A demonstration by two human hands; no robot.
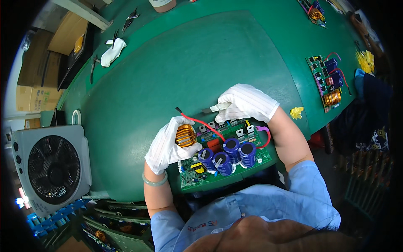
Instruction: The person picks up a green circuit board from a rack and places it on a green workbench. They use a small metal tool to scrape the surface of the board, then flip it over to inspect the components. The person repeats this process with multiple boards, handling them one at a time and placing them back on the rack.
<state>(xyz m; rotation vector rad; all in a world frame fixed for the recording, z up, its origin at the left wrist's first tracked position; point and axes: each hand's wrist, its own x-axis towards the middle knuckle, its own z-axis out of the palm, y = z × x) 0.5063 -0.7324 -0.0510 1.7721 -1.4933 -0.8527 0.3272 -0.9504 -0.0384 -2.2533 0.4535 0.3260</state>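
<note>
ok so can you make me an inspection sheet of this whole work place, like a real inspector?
Surface: green mat on the table.
Job's things: green circuit board with four blue capacitors; copper coil at its upper left.
Clutter: yellow scrap, white cloth, tape roll.
Grips: left grip, white-gloved, holds the coil; right grip, also gloved, pinches a small grey-and-white piece, kind unclear.
Cables: long red wire with dark tip; short red wire.
Surroundings: grey fan and cardboard boxes, left; more boards, right.
</note>
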